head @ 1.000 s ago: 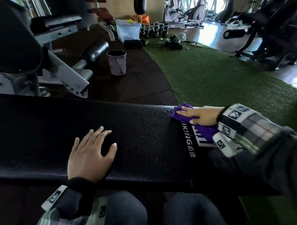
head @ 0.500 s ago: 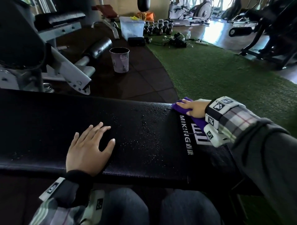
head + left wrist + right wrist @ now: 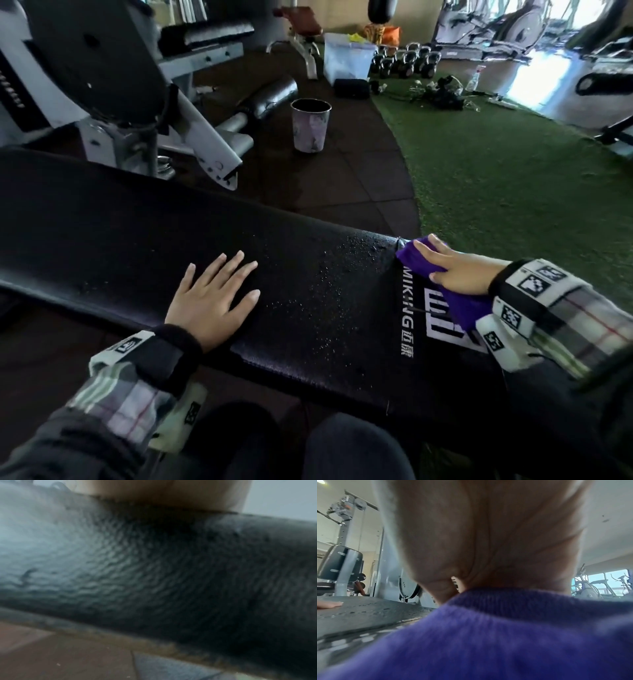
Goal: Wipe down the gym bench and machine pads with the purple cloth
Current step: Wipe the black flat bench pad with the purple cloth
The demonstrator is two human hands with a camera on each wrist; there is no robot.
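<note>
Where the black bench pad (image 3: pixel 308 301) meets its far edge at the right, the right hand (image 3: pixel 455 270) presses the purple cloth (image 3: pixel 469 308) flat under straight fingers, over the white lettering. Left hand (image 3: pixel 212 301), fingers spread, rests flat on the pad's near-left part, well apart, with wet droplet-speckled padding between. Beyond the far edge: bin (image 3: pixel 311 125), grey machine frame (image 3: pixel 202 137), green turf (image 3: pixel 513 164).

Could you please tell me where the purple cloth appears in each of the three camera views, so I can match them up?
Head: the purple cloth lies right of centre, on the far edge of the bench, under the right hand.
Left wrist: not in it; only bench padding and the left hand.
Right wrist: it fills the lower half, below the palm.
Shared landmark: the black bench.
</note>
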